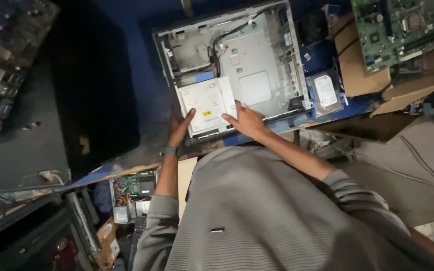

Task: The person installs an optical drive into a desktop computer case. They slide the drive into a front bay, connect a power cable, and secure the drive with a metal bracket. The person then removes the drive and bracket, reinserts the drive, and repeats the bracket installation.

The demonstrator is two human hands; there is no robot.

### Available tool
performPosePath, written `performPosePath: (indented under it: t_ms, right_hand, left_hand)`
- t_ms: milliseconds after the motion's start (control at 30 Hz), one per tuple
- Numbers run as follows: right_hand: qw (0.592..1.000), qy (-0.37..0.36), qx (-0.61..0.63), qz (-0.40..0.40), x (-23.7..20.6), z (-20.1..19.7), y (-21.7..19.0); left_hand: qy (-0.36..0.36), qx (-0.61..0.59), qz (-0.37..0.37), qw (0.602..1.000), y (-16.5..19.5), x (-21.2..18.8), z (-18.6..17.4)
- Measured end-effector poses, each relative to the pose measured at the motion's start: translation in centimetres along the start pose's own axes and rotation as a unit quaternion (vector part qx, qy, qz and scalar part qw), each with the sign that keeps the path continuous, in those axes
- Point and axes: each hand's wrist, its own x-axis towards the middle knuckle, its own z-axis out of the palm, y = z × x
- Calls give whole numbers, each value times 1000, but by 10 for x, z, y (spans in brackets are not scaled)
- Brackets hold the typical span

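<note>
The left hand point(181, 126) lies along the near left edge of a white optical drive point(206, 105), its thumb pressed on the drive's top face and its fingers curled under the side, so it grips the drive. A dark band circles that wrist. The right hand point(247, 120) rests on the drive's near right corner, fingers spread flat on the top rather than clenched, the forefinger pointing toward a small yellow label on the drive.

The drive sits in the near left corner of an opened grey desktop computer case point(257, 55), lying flat with its side panel off. Black cables point(222, 42) run across the case's bare metal floor, beside an empty bay at the far left corner.

The case lies on a blue table point(141, 75). Just to its right a bare hard disk drive point(326, 93) lies flat, and beyond that a green motherboard point(398, 27) rests on a brown cardboard box point(362, 75). Under the table, near the person's left elbow, another open computer case point(132, 195) shows its wiring.
</note>
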Motion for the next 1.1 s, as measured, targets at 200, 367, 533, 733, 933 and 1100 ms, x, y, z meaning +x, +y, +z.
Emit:
performPosePath:
  t_ms: [200, 367, 533, 733, 933, 1100]
  right_hand:
    - [983, -23, 123, -133, 0, 6, 29]
    - [958, -66, 145, -237, -11, -5, 37]
    - [975, 6, 96, -201, -25, -56, 56]
    - [942, 253, 202, -90, -35, -138, 149]
    - [845, 401, 352, 46, -39, -188, 251]
    - [816, 462, 338, 77, -43, -227, 283]
  left_hand:
    - [53, 2, 32, 998, -18, 1, 2]
    - [55, 42, 4, 998, -1, -19, -9]
    - [92, 112, -103, 984, 11, -20, -3]
    - [90, 124, -65, 986, 6, -16, -1]
    - [102, 82, -8, 991, 22, -16, 15]
    - [112, 60, 31, 991, 15, -16, 16]
